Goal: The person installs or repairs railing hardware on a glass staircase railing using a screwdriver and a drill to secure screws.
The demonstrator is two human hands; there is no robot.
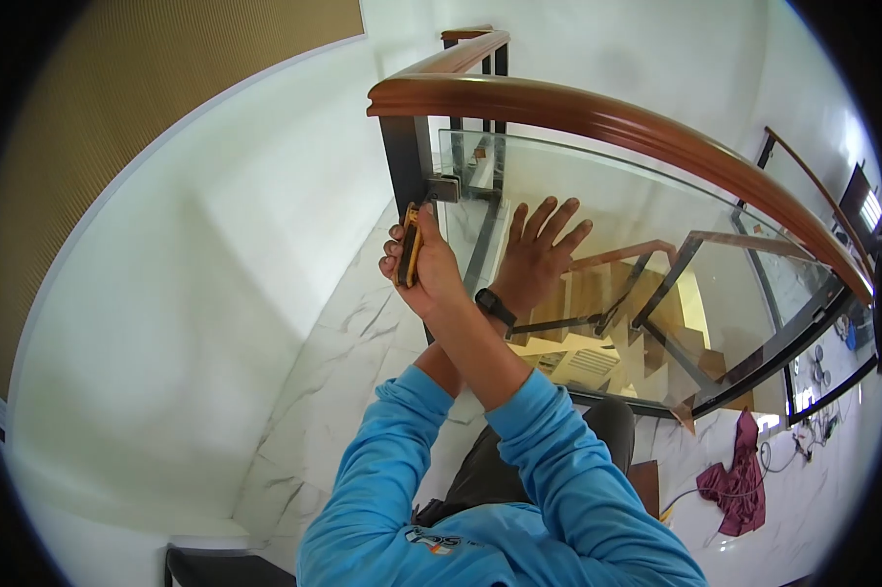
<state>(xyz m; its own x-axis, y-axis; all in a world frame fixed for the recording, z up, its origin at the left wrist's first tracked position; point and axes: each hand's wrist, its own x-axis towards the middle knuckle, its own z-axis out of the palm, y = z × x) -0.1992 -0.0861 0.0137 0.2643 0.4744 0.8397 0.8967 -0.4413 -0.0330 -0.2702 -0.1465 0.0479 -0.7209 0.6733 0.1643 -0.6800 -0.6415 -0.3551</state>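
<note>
My forearms cross, the right one on top. My right hand (pixel 433 266) is wrapped round a yellow-and-black folding tool (pixel 409 247), held upright beside the dark post (pixel 405 157). Just above that hand, a metal glass clamp (pixel 444 188) joins the post to the glass panel (pixel 558 166). Any working tip of the tool is hidden from me. My left hand (pixel 541 256), below a black wristwatch (pixel 496 306) on the wrist, lies flat against the glass with fingers spread.
A curved wooden handrail (pixel 597 115) runs over the glass. Behind the panel, wooden stairs (pixel 646 293) lead down. To the right, a maroon cloth (pixel 741 484) and cables (pixel 803 450) lie on the marble floor (pixel 329 391). A white wall (pixel 167 293) stands at the left.
</note>
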